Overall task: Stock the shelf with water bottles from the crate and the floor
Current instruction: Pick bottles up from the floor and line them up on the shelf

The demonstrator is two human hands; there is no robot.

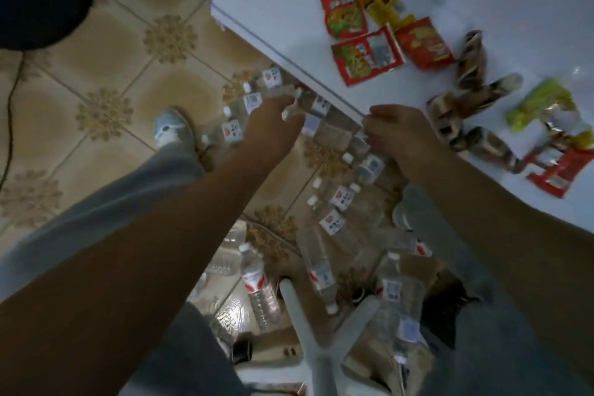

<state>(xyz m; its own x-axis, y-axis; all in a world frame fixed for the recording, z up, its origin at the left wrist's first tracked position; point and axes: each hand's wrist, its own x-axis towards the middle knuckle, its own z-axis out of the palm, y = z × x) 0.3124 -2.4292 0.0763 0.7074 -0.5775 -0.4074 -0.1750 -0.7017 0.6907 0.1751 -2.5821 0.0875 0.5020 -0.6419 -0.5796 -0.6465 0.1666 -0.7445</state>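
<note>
The left hand (273, 119) grips a water bottle (297, 100), its long axis pointing to 2 o'clock under the shelf (273, 19); the right hand (398, 132), nearer the shelf edge, curls there, its hold unclear.

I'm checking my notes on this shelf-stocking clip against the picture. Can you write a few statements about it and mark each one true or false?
1. Snack packets lie on the white surface. True.
2. Both hands are on the white surface among the snacks. False: the left hand and right hand reach below its edge, at the water bottles.
3. The floor is plain grey concrete. False: it is patterned beige tile.
4. Several bottles lie on the floor. True.
</note>
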